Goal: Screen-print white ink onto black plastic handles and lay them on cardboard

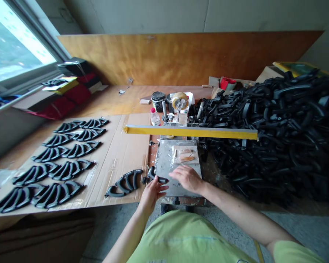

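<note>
On the table point(131, 98), from the largest element to the smallest. The heap of black handles point(276, 128) fills the right side, loosely piled; it appears to sit there so that it is within reach of the right arm. The cardboard sheet point(117, 146) covers the left side and carries rows of handles point(57, 160), nested in pairs with their curves running the same way. This arrangement probably keeps the sorted pieces apart from the heap and easy to count. A yellow bar point(192, 132) runs across the view, above the far edge of the metal plate point(178, 160), which lies directly before the person, between sheet and heap. A small cluster of handles point(124, 182) rests at the sheet's near right corner, just beside the plate.

The left hand point(150, 193) is closed around the single handle point(156, 178) at the plate's near left corner. The right hand point(188, 178) lies flat, palm down on the plate, fingers extended to the handle's right end, apparently steadying it and grasping nothing. The handle's long axis runs roughly left to right across the view, one end towards the sheet and the other under the right fingertips. Which way its curve faces cannot be told.
</note>
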Demonstrator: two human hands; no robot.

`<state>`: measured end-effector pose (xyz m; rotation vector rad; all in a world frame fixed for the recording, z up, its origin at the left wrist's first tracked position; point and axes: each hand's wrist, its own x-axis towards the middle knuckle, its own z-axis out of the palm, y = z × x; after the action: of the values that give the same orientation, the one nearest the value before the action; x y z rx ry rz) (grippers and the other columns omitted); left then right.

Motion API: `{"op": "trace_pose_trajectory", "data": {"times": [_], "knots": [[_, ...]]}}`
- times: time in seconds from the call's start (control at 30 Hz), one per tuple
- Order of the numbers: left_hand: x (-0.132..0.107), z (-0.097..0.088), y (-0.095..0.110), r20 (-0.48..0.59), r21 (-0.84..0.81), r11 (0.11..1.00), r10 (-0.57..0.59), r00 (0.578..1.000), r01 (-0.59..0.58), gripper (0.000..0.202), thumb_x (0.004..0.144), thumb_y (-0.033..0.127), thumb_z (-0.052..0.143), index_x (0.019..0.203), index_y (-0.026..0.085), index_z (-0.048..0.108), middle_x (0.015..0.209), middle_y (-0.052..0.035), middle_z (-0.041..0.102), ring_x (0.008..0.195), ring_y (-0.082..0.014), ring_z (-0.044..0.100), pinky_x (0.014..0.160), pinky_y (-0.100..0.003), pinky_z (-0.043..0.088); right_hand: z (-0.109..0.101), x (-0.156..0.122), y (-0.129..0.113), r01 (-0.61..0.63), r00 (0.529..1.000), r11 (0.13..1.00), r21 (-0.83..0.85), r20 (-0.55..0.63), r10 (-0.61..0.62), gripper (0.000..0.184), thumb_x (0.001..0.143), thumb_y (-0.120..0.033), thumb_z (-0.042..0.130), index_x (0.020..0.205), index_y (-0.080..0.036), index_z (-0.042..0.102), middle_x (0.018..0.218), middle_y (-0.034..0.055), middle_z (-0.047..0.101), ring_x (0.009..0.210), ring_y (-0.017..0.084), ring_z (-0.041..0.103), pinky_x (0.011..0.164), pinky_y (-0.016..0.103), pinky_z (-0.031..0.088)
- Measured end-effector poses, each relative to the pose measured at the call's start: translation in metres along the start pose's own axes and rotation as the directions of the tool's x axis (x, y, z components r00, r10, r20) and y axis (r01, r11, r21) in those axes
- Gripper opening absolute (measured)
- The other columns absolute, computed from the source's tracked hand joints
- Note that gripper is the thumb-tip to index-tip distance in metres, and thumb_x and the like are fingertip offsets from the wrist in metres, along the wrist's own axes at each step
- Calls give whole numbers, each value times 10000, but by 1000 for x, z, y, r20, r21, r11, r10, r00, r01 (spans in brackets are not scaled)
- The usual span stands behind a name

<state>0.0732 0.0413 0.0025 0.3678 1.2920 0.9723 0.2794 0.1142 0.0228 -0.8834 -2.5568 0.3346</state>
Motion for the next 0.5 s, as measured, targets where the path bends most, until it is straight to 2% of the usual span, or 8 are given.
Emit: {"op": "trace_pose_trajectory", "data": {"times": [0.07, 0.1, 0.17, 0.2, 0.23, 0.3, 0.4, 0.5], "knots": [[4, -41, -5, -172, 27, 999, 44, 984, -40, 422, 865, 514, 487, 962, 133, 643, 995, -144, 713, 798, -204, 701, 572, -251, 523, -7, -23, 39, -218, 975, 975, -35, -43, 216, 372, 873, -42, 390, 1046, -224, 664, 984, 38, 671, 898, 153, 589, 779, 267, 469], [6, -65, -7, -274, 46, 997, 75, 959, -65, 440, 878, 518, 447, 967, 133, 639, 1012, -148, 710, 802, -204, 702, 582, -257, 527, -11, -36, 66, -361, 932, 928, -93, -74, 355, 401, 842, -18, 380, 1036, -216, 670, 1022, 49, 666, 915, 162, 594, 777, 269, 473], [7, -112, -12, -485, 116, 991, 121, 866, -73, 471, 900, 521, 367, 987, 135, 621, 1024, -152, 709, 811, -199, 703, 599, -260, 530, -12, -62, 122, -542, 840, 813, -212, -100, 534, 424, 779, -5, 390, 1000, -210, 687, 1024, 67, 661, 888, 177, 608, 750, 278, 480], [7, -133, -15, -568, 153, 987, 133, 812, -54, 484, 908, 517, 329, 1006, 133, 607, 1031, -156, 707, 813, -196, 702, 603, -260, 529, -8, -73, 146, -563, 823, 788, -250, -82, 562, 430, 767, -13, 393, 1002, -217, 689, 1026, 66, 658, 877, 181, 613, 737, 283, 483], [6, -151, -19, -632, 183, 983, 136, 763, -23, 495, 916, 507, 295, 1022, 128, 596, 1039, -165, 704, 808, -193, 701, 602, -261, 528, -2, -83, 166, -545, 832, 795, -267, -52, 553, 432, 766, -27, 394, 1011, -226, 689, 1021, 65, 656, 884, 187, 614, 734, 289, 487], [5, -178, -27, -707, 209, 977, 118, 698, 46, 514, 923, 479, 243, 1017, 112, 591, 1028, -188, 702, 775, -196, 696, 591, -273, 525, 13, -97, 192, -507, 856, 813, -287, -51, 515, 399, 792, -83, 397, 1032, -223, 682, 1019, 85, 642, 913, 213, 609, 744, 318, 495], [9, -195, -35, -725, 241, 965, 105, 681, 108, 513, 912, 461, 243, 911, 117, 623, 946, -193, 716, 725, -218, 685, 577, -300, 522, 28, -107, 201, -479, 874, 824, -303, -84, 478, 341, 803, -160, 417, 1020, -227, 671, 1042, 104, 615, 907, 246, 599, 726, 363, 504], [13, -201, -35, -711, 336, 924, 121, 692, 183, 535, 882, 499, 280, 704, 146, 641, 783, -187, 715, 683, -262, 673, 558, -333, 515, 25, -105, 197, -415, 910, 870, -265, -110, 401, 273, 794, -201, 453, 984, -236, 646, 1109, 114, 596, 951, 273, 585, 789, 404, 502]]}}
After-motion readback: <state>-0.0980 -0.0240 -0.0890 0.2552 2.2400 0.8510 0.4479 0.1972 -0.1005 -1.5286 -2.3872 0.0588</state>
